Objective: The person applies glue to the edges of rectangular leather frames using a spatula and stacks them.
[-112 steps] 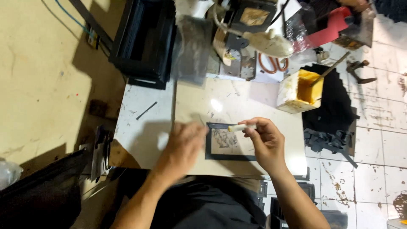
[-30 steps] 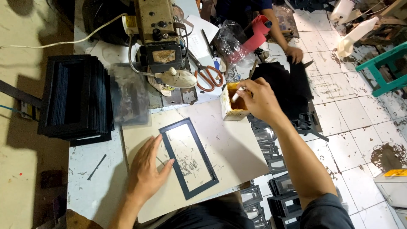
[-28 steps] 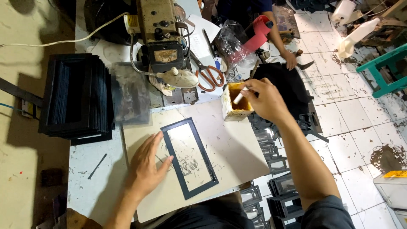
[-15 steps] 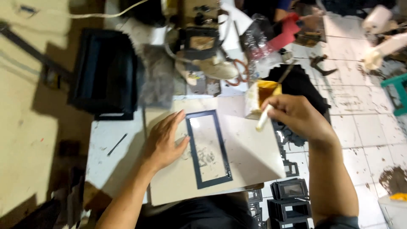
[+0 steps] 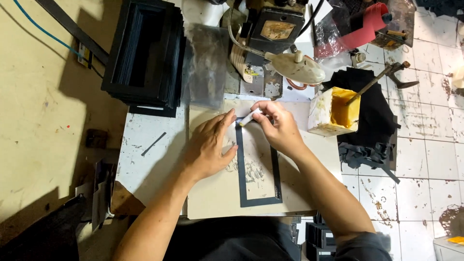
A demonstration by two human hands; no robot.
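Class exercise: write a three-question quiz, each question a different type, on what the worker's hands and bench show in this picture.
1. True or false: the left hand lies flat beside the dark frame.
2. What does the right hand hold? A) scissors B) a small white applicator C) a hammer
3. Fill in: the tub to the right of the board holds ___ glue.

Key: 1 true; 2 B; 3 yellow.

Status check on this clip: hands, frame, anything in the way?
Left hand flat on dark frame. Right hand holds white applicator at frame's top corner. Nothing blocking; glue tub apart, right.
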